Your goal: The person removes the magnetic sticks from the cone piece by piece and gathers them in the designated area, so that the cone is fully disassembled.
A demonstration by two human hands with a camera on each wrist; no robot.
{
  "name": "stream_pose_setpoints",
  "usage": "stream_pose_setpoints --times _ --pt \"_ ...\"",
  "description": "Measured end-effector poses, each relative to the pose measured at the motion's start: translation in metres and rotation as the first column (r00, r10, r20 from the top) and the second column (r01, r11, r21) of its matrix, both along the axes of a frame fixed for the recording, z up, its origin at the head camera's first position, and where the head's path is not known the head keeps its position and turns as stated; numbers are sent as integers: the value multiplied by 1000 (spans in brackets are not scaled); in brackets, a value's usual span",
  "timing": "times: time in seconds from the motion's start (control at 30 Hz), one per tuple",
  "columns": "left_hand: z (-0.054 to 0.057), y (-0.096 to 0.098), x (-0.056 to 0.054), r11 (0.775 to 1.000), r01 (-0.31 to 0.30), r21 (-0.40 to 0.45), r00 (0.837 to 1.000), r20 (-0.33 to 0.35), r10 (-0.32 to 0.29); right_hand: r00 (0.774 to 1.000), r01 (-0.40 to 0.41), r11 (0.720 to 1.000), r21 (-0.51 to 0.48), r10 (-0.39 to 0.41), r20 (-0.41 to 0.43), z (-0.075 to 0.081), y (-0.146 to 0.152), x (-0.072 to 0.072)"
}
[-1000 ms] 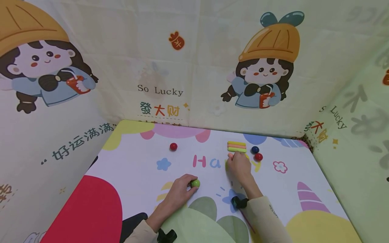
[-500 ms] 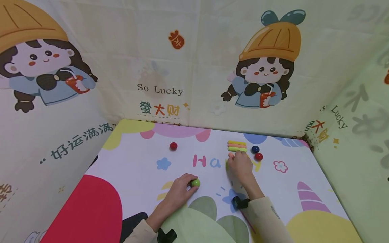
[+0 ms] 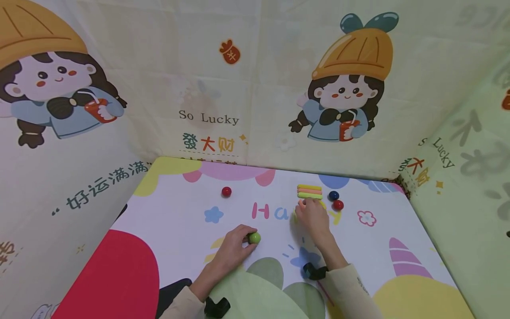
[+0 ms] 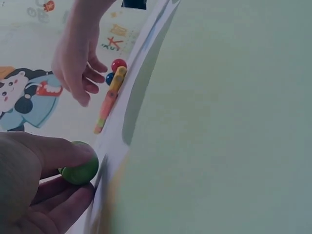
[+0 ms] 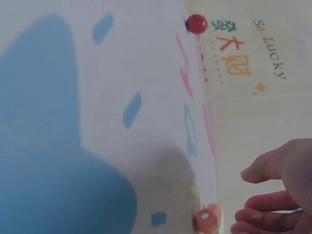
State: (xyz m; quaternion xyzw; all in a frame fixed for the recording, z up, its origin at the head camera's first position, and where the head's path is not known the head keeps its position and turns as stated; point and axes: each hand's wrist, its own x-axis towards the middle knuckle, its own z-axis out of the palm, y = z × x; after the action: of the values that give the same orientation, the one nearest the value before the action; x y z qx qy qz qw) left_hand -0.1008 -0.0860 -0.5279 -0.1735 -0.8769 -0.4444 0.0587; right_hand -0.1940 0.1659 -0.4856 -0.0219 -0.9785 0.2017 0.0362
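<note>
My left hand (image 3: 232, 249) pinches a green ball (image 3: 255, 238) between thumb and fingers, low over the table's middle; whether the ball touches the surface I cannot tell. My right hand (image 3: 313, 218) hovers just in front of a row of short coloured sticks. Yellow (image 3: 309, 186), orange (image 3: 310, 191) and light green (image 3: 310, 196) sticks lie side by side. An orange end (image 5: 208, 220), seen in the right wrist view, lies close by the right fingertips. The right fingers hang loosely bent and apart, with nothing visible between them.
To the right of the sticks sit a dark blue ball (image 3: 334, 195) and a red ball (image 3: 338, 205). Another red ball (image 3: 226, 192) stands farther left. Printed cloth walls (image 3: 263, 88) close off the table's (image 3: 171, 208) back and sides.
My left hand, with the green ball, has shifted very slightly away from me. The right hand stays almost in place by the sticks. The other balls have not moved.
</note>
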Motion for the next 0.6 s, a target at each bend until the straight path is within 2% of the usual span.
stream_pose_setpoints --times 0.27,0.4,0.5,0.6 --pt "1 -7 -16 993 -96 70 995 -2 96 999 -53 999 -12 53 1 7 -12 15" --pt "1 -14 -26 985 -137 105 990 1 138 994 -110 994 -17 110 -12 6 -18 23" --pt "0 -21 -34 978 -178 111 984 -8 180 986 -165 986 -20 164 -24 4 -23 30" --pt "-1 -27 -42 971 -226 81 973 -32 229 976 -217 976 -19 216 -26 1 -27 36"
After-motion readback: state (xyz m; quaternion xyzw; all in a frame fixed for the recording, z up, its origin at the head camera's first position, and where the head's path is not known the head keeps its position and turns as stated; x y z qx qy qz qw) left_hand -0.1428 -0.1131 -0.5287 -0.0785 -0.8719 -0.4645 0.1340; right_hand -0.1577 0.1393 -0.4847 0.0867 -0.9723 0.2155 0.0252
